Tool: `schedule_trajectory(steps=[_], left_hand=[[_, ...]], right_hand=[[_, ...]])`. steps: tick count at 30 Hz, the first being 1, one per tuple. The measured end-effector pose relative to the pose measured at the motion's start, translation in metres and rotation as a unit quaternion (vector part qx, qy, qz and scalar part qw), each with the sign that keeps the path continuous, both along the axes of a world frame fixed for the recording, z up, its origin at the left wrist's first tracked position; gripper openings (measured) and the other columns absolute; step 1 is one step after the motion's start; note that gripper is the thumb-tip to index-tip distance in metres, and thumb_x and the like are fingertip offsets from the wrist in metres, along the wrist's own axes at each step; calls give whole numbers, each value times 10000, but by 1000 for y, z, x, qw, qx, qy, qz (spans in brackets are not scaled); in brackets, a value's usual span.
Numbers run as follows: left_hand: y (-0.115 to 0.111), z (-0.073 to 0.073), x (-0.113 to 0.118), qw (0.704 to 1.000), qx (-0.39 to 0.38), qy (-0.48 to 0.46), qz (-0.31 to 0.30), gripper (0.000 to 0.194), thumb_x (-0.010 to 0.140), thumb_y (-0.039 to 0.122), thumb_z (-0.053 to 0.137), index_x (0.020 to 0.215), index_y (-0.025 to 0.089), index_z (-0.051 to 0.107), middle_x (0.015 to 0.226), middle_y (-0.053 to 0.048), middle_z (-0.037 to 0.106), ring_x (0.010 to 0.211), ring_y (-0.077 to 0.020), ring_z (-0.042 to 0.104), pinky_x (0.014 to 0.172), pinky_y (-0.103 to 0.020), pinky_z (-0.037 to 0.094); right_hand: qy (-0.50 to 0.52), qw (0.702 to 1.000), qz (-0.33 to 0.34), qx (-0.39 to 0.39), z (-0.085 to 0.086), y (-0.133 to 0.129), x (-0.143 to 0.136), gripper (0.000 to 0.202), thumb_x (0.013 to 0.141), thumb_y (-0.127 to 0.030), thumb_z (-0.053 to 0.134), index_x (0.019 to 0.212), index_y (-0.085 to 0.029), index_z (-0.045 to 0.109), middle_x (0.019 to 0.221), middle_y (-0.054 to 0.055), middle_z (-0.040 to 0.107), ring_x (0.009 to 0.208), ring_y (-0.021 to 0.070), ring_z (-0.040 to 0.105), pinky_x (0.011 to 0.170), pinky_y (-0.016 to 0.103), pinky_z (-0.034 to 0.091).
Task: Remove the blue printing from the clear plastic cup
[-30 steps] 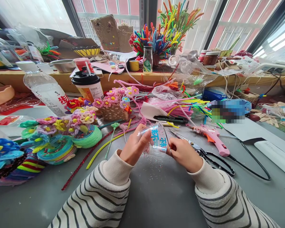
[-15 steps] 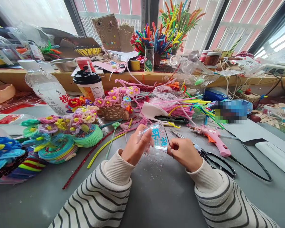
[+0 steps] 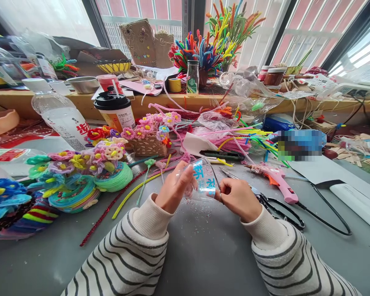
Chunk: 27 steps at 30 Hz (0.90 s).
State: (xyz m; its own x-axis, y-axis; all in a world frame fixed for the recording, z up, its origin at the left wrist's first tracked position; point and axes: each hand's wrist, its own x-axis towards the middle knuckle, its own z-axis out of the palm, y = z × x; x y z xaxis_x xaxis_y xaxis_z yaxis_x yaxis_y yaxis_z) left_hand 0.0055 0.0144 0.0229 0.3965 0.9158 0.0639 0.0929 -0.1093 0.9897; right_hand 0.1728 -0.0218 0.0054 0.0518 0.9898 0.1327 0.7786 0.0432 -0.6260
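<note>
I have the clear plastic cup tipped on its side between my hands, raised in front of me over the grey table, its mouth turned to my right. My left hand wraps the base end, thumb laid along the near wall beside the blue lettering. The thumb and forefinger of my right hand pinch the cup's edge, other fingers curled in; a thin dark line runs along the rim there, and whether it is a separate strand I cannot tell. I judge this to be careful work along the rim, not finished. The next move, I would say, calls for a steady left grip, light enough not to dent the thin wall, and a small, exact shift of my right fingertips. The scissors and pink glue gun lie near my right hand, untouched.
</note>
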Motion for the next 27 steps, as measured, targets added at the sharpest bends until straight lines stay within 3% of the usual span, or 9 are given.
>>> schedule_trajectory(steps=[6,15,18,22,27], left_hand=[[0,3,-4,998,16,61,-30,415,758,601,326,725,189,362,597,15,536,462,-101,462,494,-252,385],[0,-3,-4,999,7,27,-30,375,789,548,340,693,186,367,564,32,511,472,-94,449,505,-250,386],[3,-4,0,998,-49,-38,-20,437,729,604,394,746,168,425,675,0,540,554,-114,512,542,-275,438],[5,0,3,974,-138,-178,-7,615,581,656,536,980,198,440,1014,-56,479,748,-176,581,579,-324,498],[1,2,0,954,-133,-257,-83,690,542,588,634,1102,284,369,1161,-67,401,938,-265,558,689,-405,505]], right_hand=[[18,999,8,-35,0,1,3,318,602,-366,574,430,-186,377,405,-56,385,416,71,334,416,186,252],[36,999,3,-2,-3,3,0,331,617,-324,495,372,-198,312,347,-45,375,380,71,304,432,200,273],[34,999,13,6,-3,3,1,327,620,-323,497,372,-202,321,343,-39,402,371,75,324,426,201,278],[46,999,13,-3,-4,2,1,343,662,-359,489,394,-208,337,363,-15,496,377,95,434,452,209,330],[47,999,0,-13,-3,2,0,374,677,-411,479,395,-214,332,378,5,530,402,120,501,473,227,352]])
